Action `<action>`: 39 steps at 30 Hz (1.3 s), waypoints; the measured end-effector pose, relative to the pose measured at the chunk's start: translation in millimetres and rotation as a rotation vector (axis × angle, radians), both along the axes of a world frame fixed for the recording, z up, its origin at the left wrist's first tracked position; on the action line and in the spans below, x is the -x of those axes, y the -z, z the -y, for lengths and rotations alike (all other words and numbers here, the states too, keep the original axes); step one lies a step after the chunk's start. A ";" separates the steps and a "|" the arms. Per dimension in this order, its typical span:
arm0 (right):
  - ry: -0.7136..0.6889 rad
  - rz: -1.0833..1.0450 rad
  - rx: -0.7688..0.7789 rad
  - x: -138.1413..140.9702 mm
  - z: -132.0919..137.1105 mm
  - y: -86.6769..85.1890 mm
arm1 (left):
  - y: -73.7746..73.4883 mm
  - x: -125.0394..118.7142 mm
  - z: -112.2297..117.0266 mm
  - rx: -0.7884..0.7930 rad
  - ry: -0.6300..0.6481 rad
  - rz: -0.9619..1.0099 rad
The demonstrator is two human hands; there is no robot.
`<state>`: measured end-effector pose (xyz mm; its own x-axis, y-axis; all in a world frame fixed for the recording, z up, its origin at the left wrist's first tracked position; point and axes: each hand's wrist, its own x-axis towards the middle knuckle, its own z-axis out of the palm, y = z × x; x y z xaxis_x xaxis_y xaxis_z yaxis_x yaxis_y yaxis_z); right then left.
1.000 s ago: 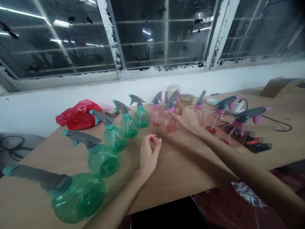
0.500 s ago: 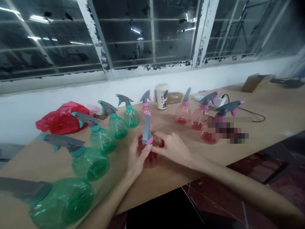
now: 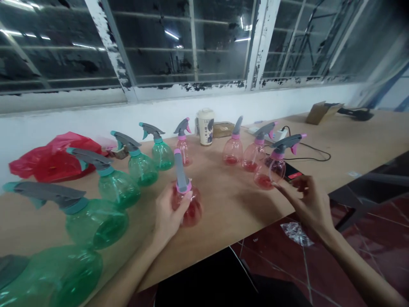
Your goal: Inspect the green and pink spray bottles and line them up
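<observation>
My left hand (image 3: 168, 211) is wrapped around a pink spray bottle (image 3: 193, 209), which stands near the table's front edge with its grey trigger head pointing away. My right hand (image 3: 315, 209) hangs over the front edge at the right, its fingers apart. Its outstretched finger reaches the side of another pink spray bottle (image 3: 264, 180); whether it touches, I cannot tell. Beyond that one stand two more pink spray bottles (image 3: 252, 155) (image 3: 232, 151). Another pink bottle (image 3: 183, 149) is behind the held one. A dark phone (image 3: 289, 171) lies behind my right fingers.
Several green spray bottles (image 3: 118, 187) line the left side. A red plastic bag (image 3: 57, 155) lies by the wall. At the back are a paper cup (image 3: 206, 128), a brown packet (image 3: 223, 129), a white power strip (image 3: 281, 134) with a black cable, and a cardboard piece (image 3: 319, 114).
My right hand has left the held pink bottle and moved right, to the nearest right-hand pink bottle. My left hand keeps its grip. The view has shifted rightward.
</observation>
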<state>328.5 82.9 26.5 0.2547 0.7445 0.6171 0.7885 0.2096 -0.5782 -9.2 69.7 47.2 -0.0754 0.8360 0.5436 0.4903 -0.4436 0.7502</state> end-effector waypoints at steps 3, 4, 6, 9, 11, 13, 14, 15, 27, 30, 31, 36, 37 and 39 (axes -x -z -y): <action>0.118 0.029 0.006 -14.7 -15.4 12.1 | 1.7 1.5 -2.1 -0.024 -0.032 -0.019; 0.119 0.035 0.031 -14.1 -22.2 14.6 | 1.8 1.5 -2.3 -0.032 -0.043 -0.024; 0.114 0.048 0.079 -9.8 -36.1 18.4 | 1.8 1.5 -2.2 -0.040 -0.056 -0.031; 0.083 0.059 0.128 -8.1 -49.3 21.3 | 1.8 2.0 -1.8 -0.032 -0.064 -0.021; 0.068 0.058 0.150 -14.2 -49.5 21.2 | 2.4 2.6 -1.9 -0.019 -0.066 -0.012; 0.059 0.049 0.156 -24.7 -44.2 20.1 | 3.0 3.2 -2.5 -0.015 -0.071 -0.011; 0.058 0.044 0.156 -30.5 -40.6 19.5 | 3.3 3.4 -2.8 -0.017 -0.071 -0.014; 0.060 0.043 0.156 -36.3 -37.3 19.2 | 3.3 3.5 -3.0 -0.022 -0.072 -0.018; 0.141 0.009 0.034 -40.4 1.6 -10.5 | 3.6 4.2 -2.8 -0.029 -0.079 -0.052; 0.224 -0.068 -0.140 -10.6 31.2 -37.3 | 2.1 4.4 -2.0 -0.027 -0.076 -0.069; 0.136 -0.083 -0.154 1.9 33.9 -43.5 | 1.5 4.3 -1.8 -0.030 -0.077 -0.076; -0.063 0.036 -0.075 53.9 -25.7 -47.1 | -0.9 2.7 -1.3 -0.043 -0.080 -0.082; -0.014 0.037 -0.061 59.0 -44.9 -44.2 | -1.1 2.4 -1.3 -0.043 -0.078 -0.077; 0.057 0.007 -0.033 63.9 -79.1 -37.8 | -1.2 2.2 -1.3 -0.038 -0.074 -0.070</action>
<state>264.6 162.0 64.3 0.2917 0.7079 0.6433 0.8034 0.1836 -0.5664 -11.4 71.0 48.4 -0.0971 0.8080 0.5811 0.5736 -0.4317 0.6962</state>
